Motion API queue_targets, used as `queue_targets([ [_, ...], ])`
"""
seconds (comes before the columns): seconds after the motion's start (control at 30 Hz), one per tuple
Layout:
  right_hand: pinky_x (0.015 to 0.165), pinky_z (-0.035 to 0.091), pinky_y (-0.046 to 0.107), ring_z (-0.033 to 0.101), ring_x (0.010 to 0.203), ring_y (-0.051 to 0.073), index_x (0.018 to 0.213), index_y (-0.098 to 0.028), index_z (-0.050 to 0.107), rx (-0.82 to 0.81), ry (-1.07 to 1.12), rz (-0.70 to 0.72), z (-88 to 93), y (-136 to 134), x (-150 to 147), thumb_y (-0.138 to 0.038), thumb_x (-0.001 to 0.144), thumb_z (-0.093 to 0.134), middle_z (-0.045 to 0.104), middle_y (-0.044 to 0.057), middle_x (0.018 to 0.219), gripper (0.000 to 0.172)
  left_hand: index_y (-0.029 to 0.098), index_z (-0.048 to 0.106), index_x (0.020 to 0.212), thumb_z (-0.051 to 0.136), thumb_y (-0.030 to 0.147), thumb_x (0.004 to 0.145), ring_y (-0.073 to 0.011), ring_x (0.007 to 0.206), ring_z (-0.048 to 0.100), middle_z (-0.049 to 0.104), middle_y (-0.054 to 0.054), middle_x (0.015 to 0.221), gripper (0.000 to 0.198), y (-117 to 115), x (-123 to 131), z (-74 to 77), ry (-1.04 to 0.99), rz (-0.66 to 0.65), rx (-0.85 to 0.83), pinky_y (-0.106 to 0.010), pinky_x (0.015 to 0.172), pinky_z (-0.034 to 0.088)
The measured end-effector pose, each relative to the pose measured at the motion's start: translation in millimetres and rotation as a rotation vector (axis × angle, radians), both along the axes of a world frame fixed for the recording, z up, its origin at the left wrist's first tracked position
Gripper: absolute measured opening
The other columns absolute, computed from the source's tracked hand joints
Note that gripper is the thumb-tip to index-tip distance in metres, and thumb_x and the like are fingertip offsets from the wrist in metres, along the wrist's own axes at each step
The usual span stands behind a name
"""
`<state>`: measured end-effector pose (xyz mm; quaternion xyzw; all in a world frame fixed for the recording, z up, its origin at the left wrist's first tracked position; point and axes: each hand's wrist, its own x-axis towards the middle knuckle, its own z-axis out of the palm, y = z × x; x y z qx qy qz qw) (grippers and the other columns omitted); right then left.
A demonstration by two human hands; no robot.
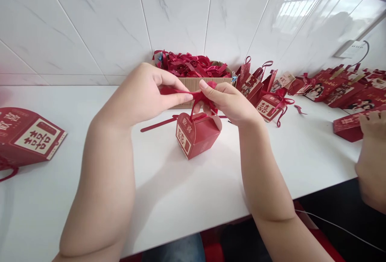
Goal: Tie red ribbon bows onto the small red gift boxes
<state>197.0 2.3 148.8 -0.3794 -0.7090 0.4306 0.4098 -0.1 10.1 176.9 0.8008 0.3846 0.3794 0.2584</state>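
A small red box (199, 135) with a cream label stands upright on the white table (181, 197), in the middle of the view. Red ribbon (197, 97) runs up from its top to both hands. My left hand (165, 91) pinches the ribbon between thumb and forefinger, above the box and to its left. Above the right part of the box, my right hand (218, 95) is closed on the ribbon's looped part; its lower fingers are partly hidden behind the ribbon. A loose red strip (158, 124) lies left of the box.
A cardboard box (211, 81) full of red ribbons is by the tiled wall. One larger-looking red box (27, 137) stands at the left. Several red boxes (325, 85) line the right back. Another person's hand (374, 127) touches a red box (350, 125) at far right.
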Motion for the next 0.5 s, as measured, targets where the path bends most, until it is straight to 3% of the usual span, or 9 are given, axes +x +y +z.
queue_targets([
  [0.1,0.059,0.044,0.024,0.056,0.061,0.009,0.063,-0.016,0.068,0.01,0.019,-0.02,-1.1,1.2,3.1,-0.059,0.083,0.058,0.07,0.005,0.073,0.049,0.025,0.077,0.074,0.07,0.04,0.073,-0.0174,0.063,0.058,0.064,0.001,0.061,0.016,-6.0,-7.2,6.1,0.293,-0.003,0.029,-0.03,0.063,0.046],
  [0.2,0.062,0.047,0.025,0.062,0.072,0.013,0.058,-0.016,0.065,0.02,0.02,-0.029,-3.6,3.1,3.9,-0.056,0.076,0.068,0.071,0.006,0.077,0.044,0.027,0.077,0.073,0.067,0.042,0.073,-0.0157,0.058,0.055,0.065,0.001,0.06,0.018,-6.9,-9.9,6.2,0.461,-0.07,-0.063,-0.028,0.057,0.043],
  [0.43,0.069,0.055,0.03,0.066,0.077,0.017,0.073,-0.018,0.069,0.046,-0.011,0.09,-8.4,3.6,-1.5,-0.035,0.069,0.077,0.072,0.005,0.086,0.02,0.029,0.077,0.069,0.073,0.041,0.067,-0.0169,0.057,0.059,0.071,0.0,0.071,0.013,3.0,-12.3,-4.1,0.504,-0.236,-0.255,-0.026,0.053,0.042],
  [0.5,0.073,0.055,0.031,0.067,0.082,0.017,0.072,-0.018,0.067,0.104,-0.043,0.098,-9.4,2.2,-4.1,-0.027,0.071,0.074,0.072,0.005,0.088,0.011,0.027,0.073,0.06,0.077,0.039,0.063,-0.0168,0.053,0.058,0.067,0.0,0.063,0.013,6.3,-16.7,-4.9,0.34,-0.173,-0.214,-0.027,0.049,0.04],
])
